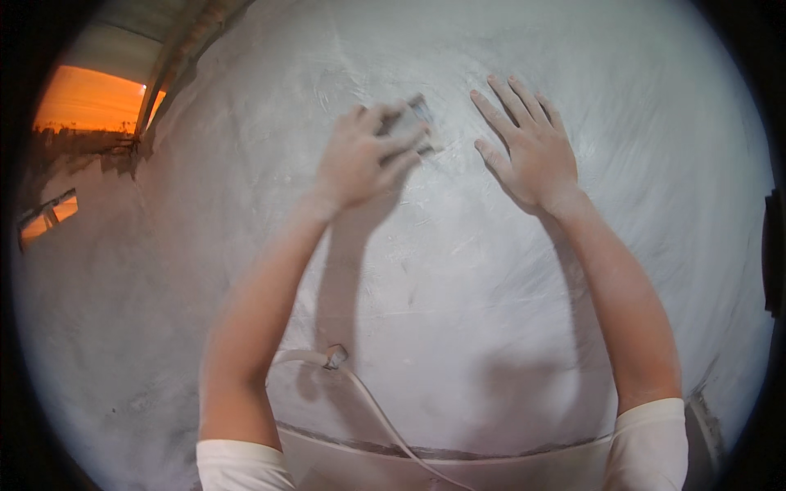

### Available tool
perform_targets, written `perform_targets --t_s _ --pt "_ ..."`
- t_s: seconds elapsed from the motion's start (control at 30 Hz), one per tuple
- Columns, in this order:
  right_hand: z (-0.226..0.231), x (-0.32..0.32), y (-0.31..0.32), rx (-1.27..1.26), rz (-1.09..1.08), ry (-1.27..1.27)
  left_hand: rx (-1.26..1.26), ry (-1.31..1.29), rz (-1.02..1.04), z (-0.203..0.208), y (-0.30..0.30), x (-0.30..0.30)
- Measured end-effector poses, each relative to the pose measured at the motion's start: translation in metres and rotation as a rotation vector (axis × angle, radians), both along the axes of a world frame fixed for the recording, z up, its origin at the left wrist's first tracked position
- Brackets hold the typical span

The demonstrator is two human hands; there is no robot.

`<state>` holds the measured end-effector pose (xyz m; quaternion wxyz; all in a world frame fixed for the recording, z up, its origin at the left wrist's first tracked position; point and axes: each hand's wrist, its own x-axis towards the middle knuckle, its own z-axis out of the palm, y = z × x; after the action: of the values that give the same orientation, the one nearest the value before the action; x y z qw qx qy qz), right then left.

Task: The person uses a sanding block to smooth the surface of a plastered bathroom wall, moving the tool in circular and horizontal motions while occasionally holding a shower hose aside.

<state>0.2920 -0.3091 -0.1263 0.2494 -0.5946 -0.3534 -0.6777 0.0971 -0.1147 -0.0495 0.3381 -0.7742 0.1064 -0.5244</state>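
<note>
A grey-white plastered wall [458, 270] with swirling streaks fills most of the view. Against its upper middle, my left hand [364, 155] is closed round a small, flat rectangular sanding block [423, 123]. Motion blurs the hand and the block, and the fingers cover much of the block. To the right of it, my right hand [532, 151] lies flat on the plaster, fingers stretched out and apart, holding nothing. Pale dust coats both hands and forearms.
A pale cable [372, 401] comes out of the wall at a small fitting [336, 357] below my left hand and hangs downward. A ledge [491, 470] runs along the wall's foot. An opening [90, 102] at upper left shows orange sky. Something dark [772, 254] stands at the right rim.
</note>
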Motion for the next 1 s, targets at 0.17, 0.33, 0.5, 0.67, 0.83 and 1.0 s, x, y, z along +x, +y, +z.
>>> perform_targets --t_s 0.17,0.33,0.5,0.67,0.83,1.0 --pt "-0.001 -0.006 -0.001 -0.032 0.021 0.080 -0.240 -0.402 0.007 0.024 0.018 -0.001" --pt "-0.002 0.007 0.001 -0.035 0.015 0.025 0.047 0.141 0.125 0.008 0.001 -0.007" --pt "0.000 0.005 0.006 -0.020 0.020 0.020 -0.532 -0.280 -0.254 0.017 0.028 0.009" --pt "0.010 0.010 -0.003 -0.086 -0.038 -0.026 -0.086 -0.080 0.130 -0.012 -0.021 -0.006" --pt "0.041 -0.026 -0.043 -0.601 -0.254 0.449 -0.405 -0.225 0.118 0.032 0.009 -0.022" --pt "0.052 -0.029 -0.046 -0.683 -0.307 0.527 0.038 -0.017 0.152 -0.003 -0.008 -0.015"
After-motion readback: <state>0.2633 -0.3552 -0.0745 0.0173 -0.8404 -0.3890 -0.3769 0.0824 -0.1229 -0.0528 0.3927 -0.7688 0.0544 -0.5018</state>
